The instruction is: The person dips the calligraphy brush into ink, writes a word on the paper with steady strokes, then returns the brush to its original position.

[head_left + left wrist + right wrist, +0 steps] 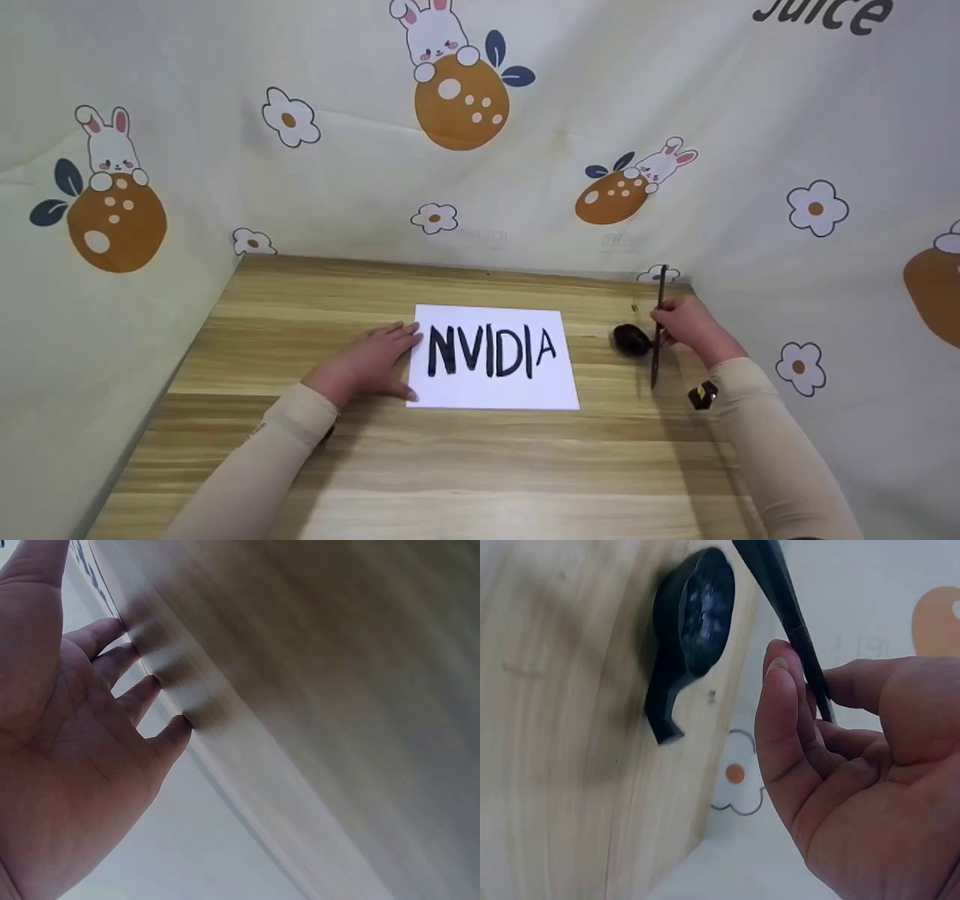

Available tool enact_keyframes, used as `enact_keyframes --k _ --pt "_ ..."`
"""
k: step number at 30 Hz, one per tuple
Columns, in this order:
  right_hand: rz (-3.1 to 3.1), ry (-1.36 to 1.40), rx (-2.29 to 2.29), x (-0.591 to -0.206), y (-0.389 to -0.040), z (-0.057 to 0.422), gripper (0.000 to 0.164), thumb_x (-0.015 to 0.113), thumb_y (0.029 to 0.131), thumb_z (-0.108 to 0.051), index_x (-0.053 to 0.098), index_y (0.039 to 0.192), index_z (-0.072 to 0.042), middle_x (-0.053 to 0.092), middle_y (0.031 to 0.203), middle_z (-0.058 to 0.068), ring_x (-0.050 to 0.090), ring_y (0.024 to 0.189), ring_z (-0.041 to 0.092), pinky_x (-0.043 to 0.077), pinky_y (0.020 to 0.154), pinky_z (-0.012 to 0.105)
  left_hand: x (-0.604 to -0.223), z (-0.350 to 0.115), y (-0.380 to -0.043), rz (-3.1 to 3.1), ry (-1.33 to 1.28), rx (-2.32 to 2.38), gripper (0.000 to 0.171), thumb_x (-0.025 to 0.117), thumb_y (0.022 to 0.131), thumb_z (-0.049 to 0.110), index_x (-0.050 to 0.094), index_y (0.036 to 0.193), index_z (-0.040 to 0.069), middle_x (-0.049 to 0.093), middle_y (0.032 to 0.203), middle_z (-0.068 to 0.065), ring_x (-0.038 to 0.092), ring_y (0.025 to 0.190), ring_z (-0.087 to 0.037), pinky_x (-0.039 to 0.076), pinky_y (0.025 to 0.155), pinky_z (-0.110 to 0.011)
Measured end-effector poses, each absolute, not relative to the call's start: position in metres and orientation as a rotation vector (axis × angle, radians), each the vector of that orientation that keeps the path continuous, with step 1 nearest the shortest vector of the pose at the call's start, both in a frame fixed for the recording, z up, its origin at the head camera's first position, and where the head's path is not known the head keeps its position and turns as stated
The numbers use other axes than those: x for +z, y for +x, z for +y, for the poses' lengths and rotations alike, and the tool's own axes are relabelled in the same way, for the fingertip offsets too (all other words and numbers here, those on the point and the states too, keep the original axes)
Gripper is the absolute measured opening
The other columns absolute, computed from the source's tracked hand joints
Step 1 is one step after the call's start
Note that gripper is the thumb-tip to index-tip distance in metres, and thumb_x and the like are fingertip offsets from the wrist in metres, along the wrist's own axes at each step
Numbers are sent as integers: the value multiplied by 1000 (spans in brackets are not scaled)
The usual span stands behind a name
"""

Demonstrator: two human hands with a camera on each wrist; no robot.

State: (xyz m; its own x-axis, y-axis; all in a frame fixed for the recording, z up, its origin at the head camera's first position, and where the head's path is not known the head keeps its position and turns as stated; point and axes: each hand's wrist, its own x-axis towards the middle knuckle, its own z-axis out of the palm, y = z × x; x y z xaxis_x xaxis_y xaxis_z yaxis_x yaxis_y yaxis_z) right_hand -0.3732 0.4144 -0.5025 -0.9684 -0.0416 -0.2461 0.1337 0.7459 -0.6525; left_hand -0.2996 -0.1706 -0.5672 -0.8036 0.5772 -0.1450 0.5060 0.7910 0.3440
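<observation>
On the table lies a white sheet (487, 394) lettered "NVIDIA" in thick black strokes; the last A is smaller and thinner. The fingertips and thumb of my left hand (369, 364) rest along its left edge, fingers spread and fairly straight. To the right of the sheet, my right hand (688, 322) pinches a slim dark brush (661, 292) between thumb and fingers. The brush stands nearly upright, tip downward. Just left of it sits a small black dish (630, 340). Seen from the right wrist, this dish (671, 622) has a short handle and a glossy dark inside.
The wood-grain table (480, 480) ends at a pale cloth (337, 187) printed with rabbits, oranges and flowers, which hangs at the back and both sides. A small dark mark (634, 307) lies on the wood behind the dish.
</observation>
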Motion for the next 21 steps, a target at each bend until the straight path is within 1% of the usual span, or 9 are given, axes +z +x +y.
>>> enact_keyframes --k 2,5,8,10,11,14,17,19,21 --pt "2710 77 -993 -505 -379 419 50 60 112 -15 55 146 22 76 98 22 75 68 19 68 76 44 -568 -171 -300 2735 838 423 118 90 85 64 37 171 0 30 180 -18 24 166 -46 23 132 -67" --pt "2731 89 -942 -509 -387 425 56 64 111 -16 50 151 22 78 100 23 79 76 28 68 79 45 -568 -170 -300 2725 828 432 118 90 86 63 37 171 2 29 180 -17 23 166 -45 23 131 -68" --pt "2745 119 -937 -511 -392 428 51 66 111 -16 56 146 20 77 104 23 79 84 33 68 83 49 -568 -170 -300 2724 823 436 117 90 86 63 37 171 2 29 180 -16 23 166 -46 23 131 -68" --pt "2756 141 -932 -511 -395 428 43 66 110 -16 64 136 18 76 106 22 78 84 31 68 85 50 -567 -170 -300 2724 821 436 117 90 86 62 37 171 2 29 180 -17 23 166 -46 23 131 -69" --pt "2760 151 -933 -512 -397 428 37 67 110 -16 68 128 16 75 104 20 77 83 29 67 85 51 -567 -170 -300 2725 820 433 117 90 86 62 37 171 2 29 180 -17 23 166 -46 23 131 -69" --pt "2776 166 -926 -513 -401 427 25 67 110 -17 69 99 5 73 88 12 76 79 27 67 85 54 -567 -170 -301 2723 815 431 117 90 86 62 37 171 2 29 180 -17 23 166 -46 23 130 -70" --pt "2778 185 -934 -514 -404 426 35 68 109 -16 57 77 -7 65 70 6 75 75 27 67 82 53 -568 -170 -301 2723 811 422 118 90 86 63 37 172 3 29 180 -16 23 166 -46 24 130 -70" --pt "2779 189 -926 -516 -406 426 42 69 109 -16 52 71 -11 61 64 3 75 71 26 67 78 50 -569 -170 -302 2724 813 429 118 90 85 63 37 171 3 29 180 -17 23 166 -46 24 130 -70" --pt "2779 208 -921 -517 -409 427 43 69 108 -15 51 70 -12 60 61 3 75 70 26 67 76 47 -569 -170 -302 2726 817 430 117 90 85 63 37 172 3 29 180 -16 23 166 -46 24 131 -69"
